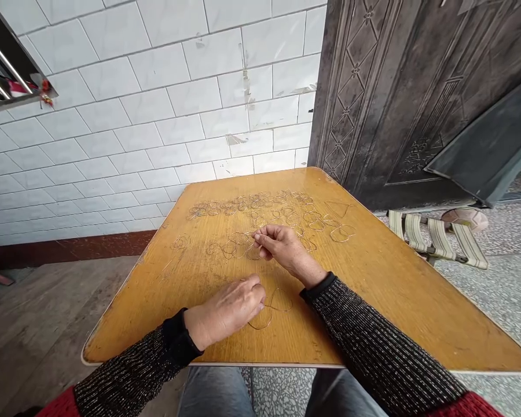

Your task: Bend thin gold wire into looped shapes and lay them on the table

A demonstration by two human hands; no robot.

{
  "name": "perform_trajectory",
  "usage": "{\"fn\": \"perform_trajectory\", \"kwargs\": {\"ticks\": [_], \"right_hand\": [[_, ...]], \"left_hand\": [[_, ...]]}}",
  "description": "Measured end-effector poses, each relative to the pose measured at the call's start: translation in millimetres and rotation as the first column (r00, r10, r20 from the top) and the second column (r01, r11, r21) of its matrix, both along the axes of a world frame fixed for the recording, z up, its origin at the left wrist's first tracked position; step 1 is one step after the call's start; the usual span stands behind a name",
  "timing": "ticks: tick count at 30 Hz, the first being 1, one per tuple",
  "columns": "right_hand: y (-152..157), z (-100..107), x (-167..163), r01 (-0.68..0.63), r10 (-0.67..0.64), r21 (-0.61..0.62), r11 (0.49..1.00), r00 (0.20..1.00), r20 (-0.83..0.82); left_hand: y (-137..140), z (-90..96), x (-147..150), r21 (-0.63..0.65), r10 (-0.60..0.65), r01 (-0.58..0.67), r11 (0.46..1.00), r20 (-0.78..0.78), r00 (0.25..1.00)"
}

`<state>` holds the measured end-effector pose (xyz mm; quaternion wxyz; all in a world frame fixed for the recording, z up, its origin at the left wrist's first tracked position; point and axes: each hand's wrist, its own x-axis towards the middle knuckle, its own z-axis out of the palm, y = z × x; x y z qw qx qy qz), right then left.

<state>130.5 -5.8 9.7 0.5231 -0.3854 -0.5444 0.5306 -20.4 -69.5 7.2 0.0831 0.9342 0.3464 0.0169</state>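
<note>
Looped wire point(271, 307), one piece, lies on the near part of the tabletop point(364, 301), its two visible loops set along an axis from near left to far right. We count two hands: the left hand point(232, 304), fingers curled closed on the wire, and the right hand point(280, 243), thumb and forefinger pinched, its contents indiscernible to us. Beyond lie overlapping wire shapes point(256, 201), uncountable.

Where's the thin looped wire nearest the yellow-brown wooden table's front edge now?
In the head view, the thin looped wire shows just right of the left hand and below the right hand, over the table.
</note>
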Motion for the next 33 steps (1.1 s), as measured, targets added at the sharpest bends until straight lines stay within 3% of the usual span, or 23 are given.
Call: {"fn": "perform_trajectory", "kwargs": {"ticks": [5, 8, 12, 16, 20, 23, 25, 29, 33], "right_hand": [[0.8, -0.2, 0.0, 0.014, -0.014, -0.016, 1.000, 1.000, 0.005], [1.9, -0.6, 0.4, 0.025, -0.025, -0.016, 1.000, 1.000, 0.004], [2.4, -0.9, 0.6, 0.018, -0.018, 0.001, 1.000, 1.000, 0.011], [2.1, -0.8, -0.3, 0.012, -0.012, -0.013, 1.000, 1.000, -0.002], [1.4, 0.2, 1.5, 0.002, -0.003, -0.023, 1.000, 1.000, -0.028], [0.4, 1.8, 7.5, -0.081, 0.079, -0.038, 0.996, 0.994, -0.071], [0.4, 2.8, 12.8, -0.171, 0.164, -0.063, 0.983, 0.981, -0.108], [2.2, 3.2, 21.7, -0.179, 0.168, -0.100, 0.979, 0.980, -0.108], [2.8, -0.1, 24.6, -0.285, 0.284, -0.104, 0.953, 0.959, -0.023]], "left_hand": [[-2.1, -0.8, -0.8, 0.112, 0.025, -0.020, 0.994, -0.043, 0.999], [-7.5, 2.4, -0.2, 0.111, 0.074, -0.074, 0.991, 0.005, 0.997], [-19.7, 1.1, 2.0, 0.112, 0.025, -0.021, 0.994, -0.037, 0.999], [-21.9, -2.0, 1.1, 0.131, 0.083, -0.076, 0.989, -0.051, 0.995], [0.4, 14.3, -5.3, 0.007, 0.198, -0.200, 0.980, 0.135, 0.971], [26.7, 32.4, -7.1, -0.263, 0.244, -0.153, 0.952, 0.357, 0.901], [42.9, 37.6, -4.6, -0.371, 0.275, -0.094, 0.924, 0.474, 0.836], [64.9, 26.0, 4.1, -0.405, 0.352, -0.076, 0.911, 0.669, 0.655], [70.4, 8.4, 3.7, -0.431, 0.405, -0.069, 0.900, 0.763, 0.503]]}}
